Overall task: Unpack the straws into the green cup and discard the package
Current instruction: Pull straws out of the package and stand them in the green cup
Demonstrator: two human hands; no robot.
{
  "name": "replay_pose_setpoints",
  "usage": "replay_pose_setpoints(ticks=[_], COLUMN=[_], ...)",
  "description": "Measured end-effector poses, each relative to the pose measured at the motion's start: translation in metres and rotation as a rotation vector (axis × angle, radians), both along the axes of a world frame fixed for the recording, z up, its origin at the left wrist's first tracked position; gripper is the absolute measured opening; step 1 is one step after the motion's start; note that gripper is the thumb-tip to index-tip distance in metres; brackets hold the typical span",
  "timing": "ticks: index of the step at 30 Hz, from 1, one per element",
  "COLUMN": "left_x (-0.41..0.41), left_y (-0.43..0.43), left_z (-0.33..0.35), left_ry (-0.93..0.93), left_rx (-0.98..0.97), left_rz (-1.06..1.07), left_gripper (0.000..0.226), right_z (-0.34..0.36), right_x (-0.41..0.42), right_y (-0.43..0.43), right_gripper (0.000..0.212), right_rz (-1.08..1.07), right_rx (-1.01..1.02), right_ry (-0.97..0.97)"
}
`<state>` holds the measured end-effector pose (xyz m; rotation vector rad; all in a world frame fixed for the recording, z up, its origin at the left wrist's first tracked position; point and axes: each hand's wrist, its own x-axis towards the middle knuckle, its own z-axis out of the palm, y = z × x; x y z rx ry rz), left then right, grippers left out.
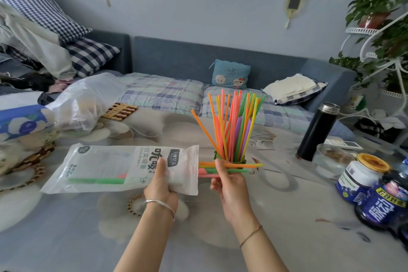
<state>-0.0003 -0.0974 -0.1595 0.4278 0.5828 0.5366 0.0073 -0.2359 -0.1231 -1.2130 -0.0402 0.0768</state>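
A person's left hand (162, 180) holds a nearly emptied straw package (123, 166) level above the table (66, 234), its grip closed around the bag just behind the open mouth, while the right hand (229, 180) pinches a small bundle of straws (238, 165) part-way out of that mouth, grip shut on them. The bundle lies horizontal, directly in front of the green cup (229, 158), which stands upright mid-table and already carries a dense fan of orange, pink, yellow and green straws (234, 123).

To finish this draw cleanly, the pull should likely run straight along the bag's length so the ends do not snag the plastic, with the left hand keeping the mouth steady. The bundle then needs tipping upright and lowering into a gap among the standing straws, gently, since the light cup looks easy to topple.

The package is translucent white film, crinkled and slack, printed with dark characters and the words "Drink Straw". At least one green straw and a pink end show through its lower edge, so another draw appears necessary before the bag can be discarded.
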Motion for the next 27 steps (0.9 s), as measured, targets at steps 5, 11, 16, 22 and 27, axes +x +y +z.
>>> replay_pose_setpoints(ticks=[5,11,16,22,27], left_x=[-0.001,0.001,0.003,0.004,-0.001], left_y=[0.005,-0.001,-0.014,-0.002,-0.015], left_z=[-0.002,-0.003,-0.003,-0.006,0.002], left_ry=[-0.003,0.01,0.019,0.017,0.047], left_rx=[-0.045,-0.049,-0.046,-0.082,-0.057], left_rz=[0.018,-0.021,-0.078,-0.062,-0.026], left_gripper=[0.052,0.053,0.048,0.046,0.047], right_z=[0.009,0.01,0.005,0.02,0.01], right_x=[0.01,0.005,-0.002,0.007,0.007], right_y=[-0.018,-0.015,0.004,-0.024,-0.011], right_gripper=[0.036,0.018,0.031,0.038,0.029], right_rz=[-0.194,-0.107,-0.079,-0.203,-0.096], right_rx=[-0.067,0.055,-0.067,-0.053,-0.145], right_ry=[-0.102,-0.064,-0.116,-0.119,-0.16])
